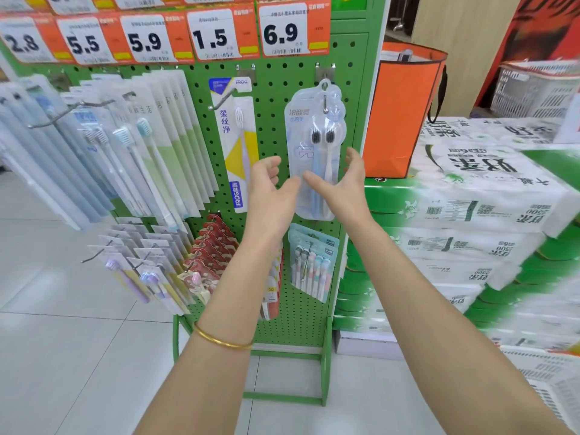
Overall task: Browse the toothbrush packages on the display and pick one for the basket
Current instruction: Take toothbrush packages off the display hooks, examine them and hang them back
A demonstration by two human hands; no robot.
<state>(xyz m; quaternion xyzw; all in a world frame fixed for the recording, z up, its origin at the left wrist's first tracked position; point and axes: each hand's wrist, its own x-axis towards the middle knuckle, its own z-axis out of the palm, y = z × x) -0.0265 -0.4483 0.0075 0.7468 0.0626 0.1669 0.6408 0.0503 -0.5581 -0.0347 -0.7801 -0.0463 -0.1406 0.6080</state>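
Between left hand [270, 183] and right hand [343, 186] hangs the toothbrush package [314, 127].

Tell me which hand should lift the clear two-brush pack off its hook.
Probably the right hand: its fingers lie across the lower front of the clear two-brush pack, thumb by its right edge. The left hand hovers loosely curled beside the left edge.

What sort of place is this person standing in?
Most likely a supermarket aisle: price tags run above a green pegboard rack hung with toothbrush packages, and wrapped tissue packs are stacked beside it.
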